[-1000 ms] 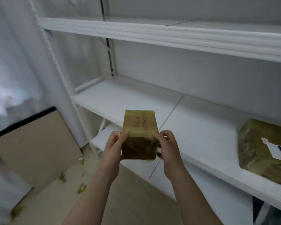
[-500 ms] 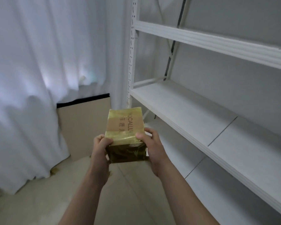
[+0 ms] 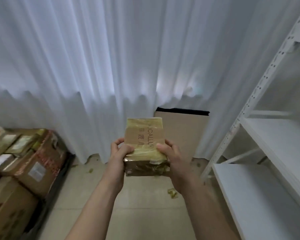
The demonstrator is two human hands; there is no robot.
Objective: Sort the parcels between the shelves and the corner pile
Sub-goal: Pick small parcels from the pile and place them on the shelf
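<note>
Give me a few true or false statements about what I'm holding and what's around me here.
1. The left hand and the right hand both grip the taped parcel. True.
2. The parcel sits on the pile of boxes. False: it is held in the air; the pile lies at the left.
3. The shelves stand at the right. True.
4. The cardboard sheet lies flat. False: it stands upright against the white curtain.

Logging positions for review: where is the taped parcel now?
The parcel is centre in the head view, held by the left hand and right hand before the curtain, pile on its left, shelves on its right.
</note>
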